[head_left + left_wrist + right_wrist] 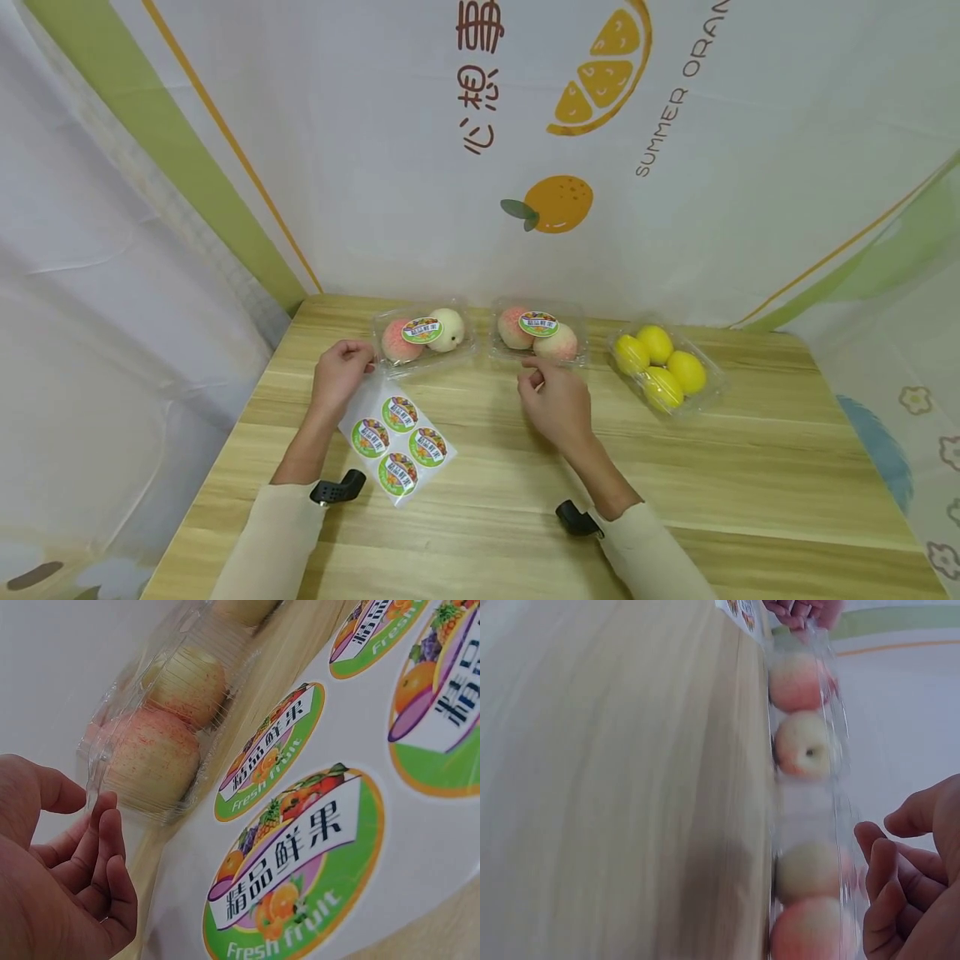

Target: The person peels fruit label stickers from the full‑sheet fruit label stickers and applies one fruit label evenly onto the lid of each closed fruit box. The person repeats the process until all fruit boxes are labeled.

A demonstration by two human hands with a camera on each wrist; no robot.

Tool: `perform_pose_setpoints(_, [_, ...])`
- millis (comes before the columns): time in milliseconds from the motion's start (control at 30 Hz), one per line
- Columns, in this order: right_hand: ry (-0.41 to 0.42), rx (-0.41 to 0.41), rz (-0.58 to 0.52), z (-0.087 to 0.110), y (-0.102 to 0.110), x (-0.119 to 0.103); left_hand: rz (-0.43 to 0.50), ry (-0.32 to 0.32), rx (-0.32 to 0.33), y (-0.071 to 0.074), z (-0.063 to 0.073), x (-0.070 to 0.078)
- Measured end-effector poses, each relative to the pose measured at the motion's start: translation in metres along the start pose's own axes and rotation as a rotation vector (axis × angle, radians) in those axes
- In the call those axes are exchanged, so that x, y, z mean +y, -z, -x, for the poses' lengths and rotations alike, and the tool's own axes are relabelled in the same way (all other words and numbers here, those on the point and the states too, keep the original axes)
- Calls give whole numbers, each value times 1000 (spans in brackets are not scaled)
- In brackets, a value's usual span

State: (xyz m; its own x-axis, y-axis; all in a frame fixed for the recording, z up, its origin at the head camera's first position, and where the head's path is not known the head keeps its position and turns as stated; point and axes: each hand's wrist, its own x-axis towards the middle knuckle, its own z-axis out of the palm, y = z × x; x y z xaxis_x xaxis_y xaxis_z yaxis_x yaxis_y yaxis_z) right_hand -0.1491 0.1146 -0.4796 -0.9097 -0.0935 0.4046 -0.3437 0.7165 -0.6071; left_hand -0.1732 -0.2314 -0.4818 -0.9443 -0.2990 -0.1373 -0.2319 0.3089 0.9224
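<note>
My left hand is at the left end of a clear plastic fruit box, thumb and forefinger pinching its corner edge. Two peaches lie inside, and a round label shows on the lid. Close in front of a second clear box hovers my right hand, its fingers loosely bent and a gap between thumb and forefinger. That box also holds two peaches and bears a round label. Beside my left forearm lies a sticker sheet with several round fruit labels.
A third clear box with several lemons stands at the right, turned at an angle, with no label showing on it. Behind the boxes, a white printed curtain hangs at the back edge of the wooden table.
</note>
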Motion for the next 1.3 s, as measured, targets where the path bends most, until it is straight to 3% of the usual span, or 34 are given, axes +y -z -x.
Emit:
perform_pose_setpoints(167, [-39, 41, 18, 6, 20, 17, -9, -11, 21, 0, 0, -1])
perform_pose_setpoints(367, [-111, 70, 10, 15, 45, 37, -53, -57, 133, 0, 1, 3])
perform_pose_setpoints(467, [-133, 95, 12, 21, 57, 46, -48, -91, 163, -2, 4, 9])
perform_pose_setpoints(633, [-159, 142, 23, 32, 75, 59, -50, -171, 157, -11, 14, 28])
perform_pose_setpoints(967, [-178, 274, 23, 48, 104, 85, -37, -353, -3, -48, 35, 56])
perform_pose_setpoints(1067, [-236, 303, 14, 52, 110, 92, -36, -404, -74, -63, 40, 64])
perform_pose_setpoints(1300, [-476, 351, -69, 60, 122, 100, -50, -495, -216, -94, 53, 78])
